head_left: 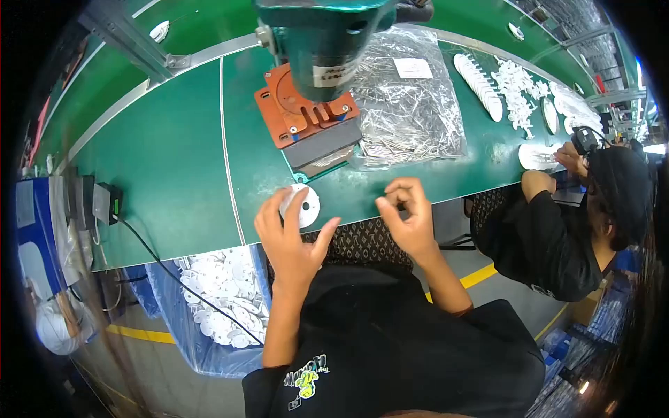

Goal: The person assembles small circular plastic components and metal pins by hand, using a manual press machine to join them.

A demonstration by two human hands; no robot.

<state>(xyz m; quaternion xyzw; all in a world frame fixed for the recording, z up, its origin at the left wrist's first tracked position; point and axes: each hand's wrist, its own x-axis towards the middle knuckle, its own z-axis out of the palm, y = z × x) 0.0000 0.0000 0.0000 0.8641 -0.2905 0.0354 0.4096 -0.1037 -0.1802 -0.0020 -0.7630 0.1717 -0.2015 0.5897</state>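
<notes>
A white round disc [311, 207] with a dark centre hole lies on the green table near its front edge. My left hand [287, 240] is over the disc's left side, its fingertips on it, thumb stretched away and fingers apart. To the right, my right hand [412, 221] hovers by the table edge with thumb and fingers curled toward each other. Whatever may be between those fingertips is too small to make out. Just beyond the disc stands a press-like machine [296, 52] with a dark green body and an orange slotted plate [279, 115].
A clear bag of thin metal pieces [408, 104] lies right of the machine. Farther right are a row of white discs [478, 87] and small white parts [516, 90], near a seated co-worker [557, 230]. A blue-lined bin [209, 359] of white discs stands below, left; a black cable [188, 282] crosses it.
</notes>
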